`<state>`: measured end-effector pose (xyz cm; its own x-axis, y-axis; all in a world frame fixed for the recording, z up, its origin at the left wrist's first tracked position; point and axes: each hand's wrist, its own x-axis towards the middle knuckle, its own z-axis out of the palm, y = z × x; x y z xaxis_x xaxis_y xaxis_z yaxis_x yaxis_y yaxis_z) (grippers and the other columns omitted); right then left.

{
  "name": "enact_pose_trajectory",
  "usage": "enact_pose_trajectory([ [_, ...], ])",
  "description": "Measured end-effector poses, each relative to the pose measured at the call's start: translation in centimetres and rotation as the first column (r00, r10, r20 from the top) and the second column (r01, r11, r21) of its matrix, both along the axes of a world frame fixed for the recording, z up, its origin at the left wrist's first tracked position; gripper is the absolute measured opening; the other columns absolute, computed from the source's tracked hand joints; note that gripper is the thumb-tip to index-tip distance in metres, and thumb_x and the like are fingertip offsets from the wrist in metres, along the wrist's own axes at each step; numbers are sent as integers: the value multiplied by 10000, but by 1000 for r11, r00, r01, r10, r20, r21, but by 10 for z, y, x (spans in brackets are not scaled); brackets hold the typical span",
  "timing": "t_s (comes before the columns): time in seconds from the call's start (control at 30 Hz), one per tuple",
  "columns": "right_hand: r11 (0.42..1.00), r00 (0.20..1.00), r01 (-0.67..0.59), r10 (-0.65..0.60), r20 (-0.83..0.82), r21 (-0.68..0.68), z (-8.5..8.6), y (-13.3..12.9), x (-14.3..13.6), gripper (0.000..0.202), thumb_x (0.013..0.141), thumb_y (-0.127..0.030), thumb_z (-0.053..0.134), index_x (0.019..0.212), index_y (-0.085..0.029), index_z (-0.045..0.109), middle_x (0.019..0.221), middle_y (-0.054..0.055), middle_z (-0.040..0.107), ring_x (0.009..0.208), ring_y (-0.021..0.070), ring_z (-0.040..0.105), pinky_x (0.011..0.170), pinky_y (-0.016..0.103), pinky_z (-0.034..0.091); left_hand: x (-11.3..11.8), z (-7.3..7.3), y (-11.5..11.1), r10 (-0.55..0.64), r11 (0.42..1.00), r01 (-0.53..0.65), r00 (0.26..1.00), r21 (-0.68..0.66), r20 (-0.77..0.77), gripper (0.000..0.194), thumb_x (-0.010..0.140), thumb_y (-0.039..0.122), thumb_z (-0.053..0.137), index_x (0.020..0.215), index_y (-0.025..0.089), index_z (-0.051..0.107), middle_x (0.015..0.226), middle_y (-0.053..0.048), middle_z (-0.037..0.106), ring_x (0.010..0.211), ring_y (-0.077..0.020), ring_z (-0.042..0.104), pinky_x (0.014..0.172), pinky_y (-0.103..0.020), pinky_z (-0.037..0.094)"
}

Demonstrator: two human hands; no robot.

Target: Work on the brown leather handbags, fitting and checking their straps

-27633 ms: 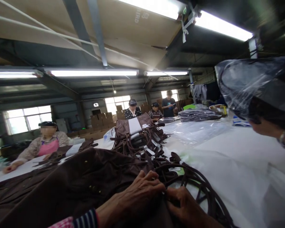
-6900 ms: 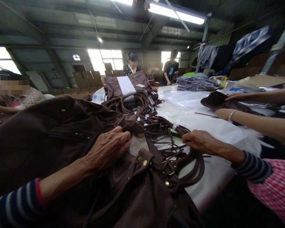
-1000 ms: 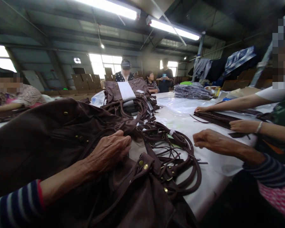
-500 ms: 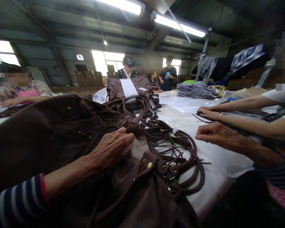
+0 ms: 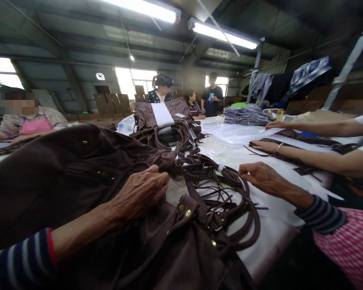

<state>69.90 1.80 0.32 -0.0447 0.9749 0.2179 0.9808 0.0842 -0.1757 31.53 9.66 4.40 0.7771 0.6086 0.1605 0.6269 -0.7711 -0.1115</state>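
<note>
Dark brown leather bags [image 5: 63, 173] with brass studs fill the left and the front of the view. My left hand [image 5: 145, 185] is closed on the bag near its opening, where a beige lining [image 5: 178, 188] shows; its fingertips are hidden. To the right lies a tangle of brown handles [image 5: 251, 217] and thin straps. My right hand [image 5: 255, 175] is closed in a pinch just beside the handles; what its fingertips hold, if anything, is too small to name.
A stack of brown bags with a white wrap [image 5: 162, 114] stands ahead. A co-worker's hands [image 5: 264, 146] press on brown pieces at the right. Plastic-wrapped goods [image 5: 246, 115] lie farther back on the white table [image 5: 268, 241]. Another person [image 5: 38, 121] works at the far left.
My right hand has moved left, closer to the handles. My left hand stays on the bag. One of the co-worker's hands has lifted away from the other, toward the back.
</note>
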Motion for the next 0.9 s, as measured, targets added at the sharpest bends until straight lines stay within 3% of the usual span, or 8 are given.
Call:
enact_pose_trajectory([
  [0.13, 996, 975, -88, 89, -202, 12, -7, 10, -6, 150, 842, -260, 475, 781, -197, 596, 718, 10, 607, 674, 168, 550, 646, 278, 381, 1, 1, -1, 4, 1000, -4, 1000, -10, -3, 223, 979, 210, 410, 767, 191, 476, 758, -10, 532, 768, -178, 501, 641, -286, 327],
  [0.27, 993, 885, -118, 98, -455, -17, -17, 25, -30, 76, 793, -252, 523, 768, -196, 566, 643, -27, 547, 578, 142, 529, 570, 252, 380, 1, 1, -1, -3, 1000, 3, 1000, -15, 8, 209, 964, 194, 421, 762, 192, 472, 756, -11, 533, 777, -180, 505, 649, -290, 335],
  [0.4, 981, 943, -192, 181, -280, -11, -29, 38, -53, 70, 766, -189, 526, 718, -193, 576, 660, -12, 567, 644, 145, 537, 624, 250, 369, -4, -6, 3, -33, 999, 33, 999, 16, 28, 217, 973, 216, 414, 761, 199, 458, 762, -13, 530, 768, -183, 498, 644, -297, 331],
  [0.53, 989, 987, -147, 148, -68, 16, -35, 45, -64, 129, 782, -154, 487, 752, -197, 606, 659, -3, 573, 658, 151, 526, 652, 269, 343, -7, -12, 7, -67, 996, 64, 996, 56, 51, 229, 990, 256, 392, 777, 207, 458, 755, -7, 506, 754, -184, 484, 637, -301, 315],
  [0.63, 990, 970, -131, 137, -202, 47, -28, 48, -62, 107, 759, -177, 508, 738, -188, 612, 687, 4, 593, 678, 151, 535, 648, 260, 359, -5, -10, 6, -66, 996, 63, 996, 65, 54, 220, 982, 247, 400, 775, 206, 461, 750, -4, 499, 736, -177, 483, 622, -299, 301],
  [0.77, 984, 853, -169, 116, -508, -60, -17, 51, -60, 81, 733, -234, 555, 739, -178, 613, 604, -21, 539, 556, 133, 487, 528, 241, 341, -2, -6, 2, -44, 998, 43, 998, 39, 41, 207, 965, 216, 412, 762, 202, 453, 743, -4, 504, 729, -171, 491, 620, -294, 302],
  [0.9, 968, 846, -216, 121, -519, -125, -26, 51, -66, 42, 737, -206, 547, 736, -184, 583, 589, -32, 529, 531, 121, 481, 500, 226, 330, -4, -8, 3, -50, 997, 47, 998, 54, 42, 211, 970, 224, 408, 768, 201, 462, 748, -8, 518, 750, -177, 498, 625, -301, 303],
])
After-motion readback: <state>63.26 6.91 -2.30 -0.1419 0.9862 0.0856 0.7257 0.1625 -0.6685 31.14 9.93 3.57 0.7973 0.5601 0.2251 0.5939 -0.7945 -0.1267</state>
